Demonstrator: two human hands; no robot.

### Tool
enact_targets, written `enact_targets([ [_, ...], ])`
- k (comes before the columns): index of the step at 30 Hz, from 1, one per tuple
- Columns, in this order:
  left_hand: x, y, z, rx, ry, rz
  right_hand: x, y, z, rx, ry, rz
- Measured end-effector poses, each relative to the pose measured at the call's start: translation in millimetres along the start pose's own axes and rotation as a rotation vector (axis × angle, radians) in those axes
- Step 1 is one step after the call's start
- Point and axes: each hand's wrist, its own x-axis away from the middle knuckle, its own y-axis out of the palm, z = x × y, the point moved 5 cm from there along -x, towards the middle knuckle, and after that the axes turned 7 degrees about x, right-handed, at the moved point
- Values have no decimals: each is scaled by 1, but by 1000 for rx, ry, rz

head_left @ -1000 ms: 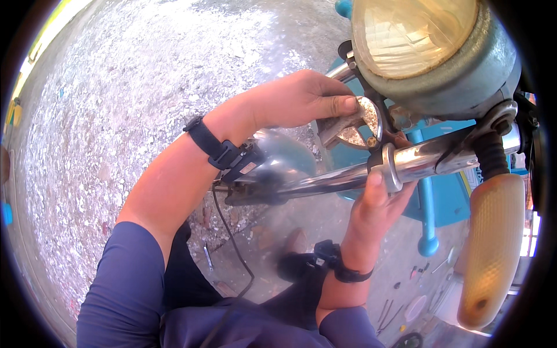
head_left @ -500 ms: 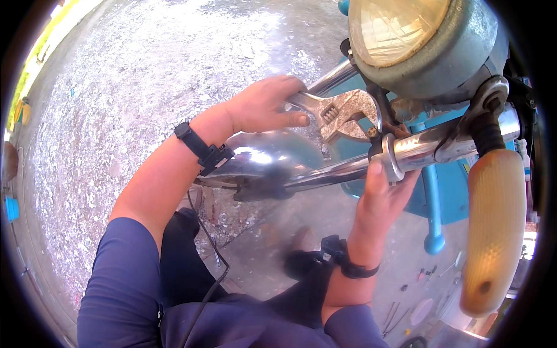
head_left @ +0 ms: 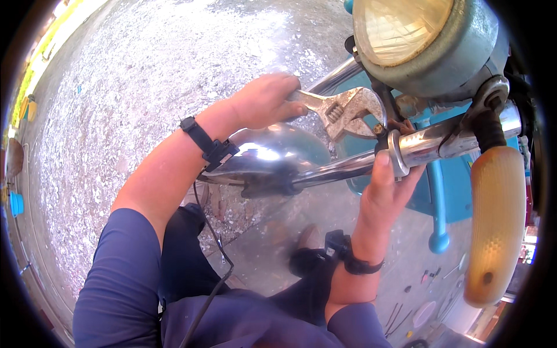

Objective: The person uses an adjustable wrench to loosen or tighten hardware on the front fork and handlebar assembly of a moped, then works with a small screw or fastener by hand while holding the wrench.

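The left hand (head_left: 270, 101) is curled around the handle of an adjustable wrench (head_left: 348, 113), with its thumb pointing along the handle. The wrench lies between the two hands, and its head reaches to the right. At the tip of its jaws, just above the right thumb, there is a small bolt (head_left: 378, 129); whether the jaws grip it, I cannot tell. The right hand (head_left: 390, 188) is pinching a metal ring (head_left: 395, 153) on a chrome tube (head_left: 429, 146): the thumb is in front, and the other fingers go behind the tube, mostly hidden. Above the right hand is a round headlight (head_left: 429, 35), and to its right hangs a yellowish handgrip (head_left: 496, 226).

About the containers: far to the left of the left hand stands a small blue tub (head_left: 16, 203), whose inside is too small to see. Below the right hand, on the floor (head_left: 261, 255), lies a pale oval dish (head_left: 425, 314), near some thin rods (head_left: 394, 319); its content is not clear.
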Motion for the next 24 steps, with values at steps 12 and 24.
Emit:
enact_targets([
  [12, 34, 8, 14, 113, -244, -29, 1, 4, 1, 51, -86, 32],
  [24, 52, -34, 32, -102, -218, 6, 2, -1, -2, 88, -107, 31],
])
